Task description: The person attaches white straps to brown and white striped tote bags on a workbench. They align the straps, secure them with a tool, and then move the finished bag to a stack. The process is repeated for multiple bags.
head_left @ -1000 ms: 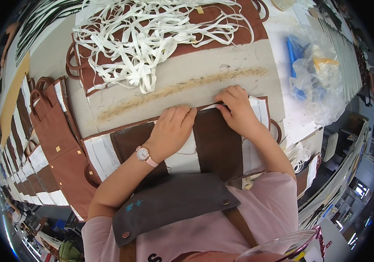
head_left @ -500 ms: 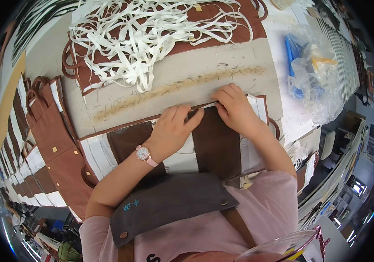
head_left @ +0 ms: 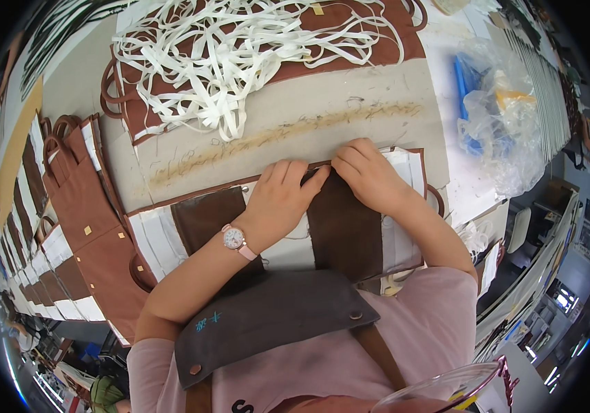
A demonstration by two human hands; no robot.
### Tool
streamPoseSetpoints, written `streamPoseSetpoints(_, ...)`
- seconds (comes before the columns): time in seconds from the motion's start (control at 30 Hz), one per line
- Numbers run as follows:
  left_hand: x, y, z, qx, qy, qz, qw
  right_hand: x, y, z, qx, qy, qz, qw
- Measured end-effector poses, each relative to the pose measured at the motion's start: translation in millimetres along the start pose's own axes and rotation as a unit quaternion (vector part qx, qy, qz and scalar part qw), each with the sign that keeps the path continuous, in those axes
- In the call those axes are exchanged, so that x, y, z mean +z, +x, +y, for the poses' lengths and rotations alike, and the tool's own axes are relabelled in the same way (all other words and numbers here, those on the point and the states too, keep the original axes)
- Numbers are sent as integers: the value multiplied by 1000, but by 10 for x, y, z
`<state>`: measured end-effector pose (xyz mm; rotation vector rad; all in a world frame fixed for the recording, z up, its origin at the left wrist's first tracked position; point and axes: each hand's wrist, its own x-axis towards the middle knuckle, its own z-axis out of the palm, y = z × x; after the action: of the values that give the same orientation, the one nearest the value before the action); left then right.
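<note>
A leather bag panel (head_left: 346, 230) with dark brown and white bands and a reddish-brown border lies in front of me. My left hand (head_left: 281, 196), with a pink-strapped watch (head_left: 233, 238) on its wrist, rests over the panel, thumb and fingers closed on its far edge. Close beside it, my right hand (head_left: 366, 175) pinches the same edge from the right, its fingertips curled over the border. The two thumbs nearly meet there. A brown handle loop (head_left: 435, 199) sticks out at the panel's right side.
White tape (head_left: 222, 69) is heaped on a brown leather piece (head_left: 405, 34) at the far side. Brown bag pieces with handles (head_left: 91, 227) are stacked at left. Crumpled clear plastic (head_left: 508, 131) lies at right. Grey board (head_left: 295, 138) carries a glue-stained strip.
My right hand has shifted slightly left and down along the panel's far edge, closer to my left hand. My left hand has moved slightly right, still at the edge.
</note>
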<state>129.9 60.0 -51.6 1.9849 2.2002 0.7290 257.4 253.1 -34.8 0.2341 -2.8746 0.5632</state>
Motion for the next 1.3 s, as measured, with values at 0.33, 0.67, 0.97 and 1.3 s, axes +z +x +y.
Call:
streamPoseSetpoints(0.33,-20,-22,-18,-1,2,-12,1000,-94,-93,-41,-16,-87,4,996)
streamPoseSetpoints(0.67,-34,45,209,6,25,-2,1000,-108,-165,90,101,20,35,994)
streamPoseSetpoints(0.97,56,144,210,4,1,-2,1000,-139,-100,126,106,55,21,993)
streamPoseSetpoints(1.3,99,156,234,0,26,11,1000,-182,-194,92,9,-45,-24,999)
